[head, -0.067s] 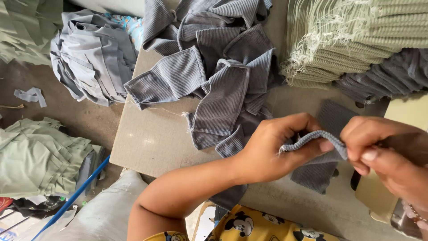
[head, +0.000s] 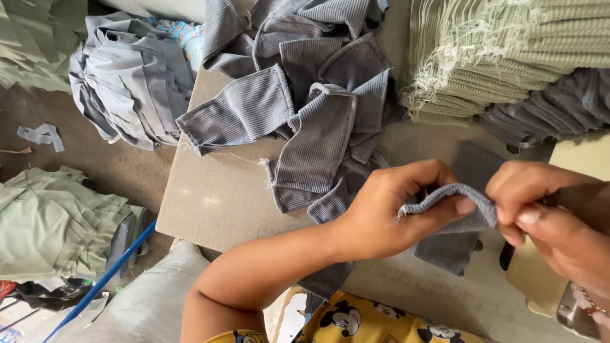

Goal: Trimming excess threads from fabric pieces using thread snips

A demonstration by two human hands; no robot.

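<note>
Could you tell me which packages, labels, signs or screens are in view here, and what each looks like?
None are in view: only piles of grey ribbed cloth pieces and green ribbed cloth on the table, with both hands on one grey strip.

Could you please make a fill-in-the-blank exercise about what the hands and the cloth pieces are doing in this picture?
1. The left hand and right hand hold a folded ribbed strip of ____ colour.
2. The stack at the table's far right is pale ____.
3. The blue stick lies on the ____.

Missing words: grey; green; floor
</note>
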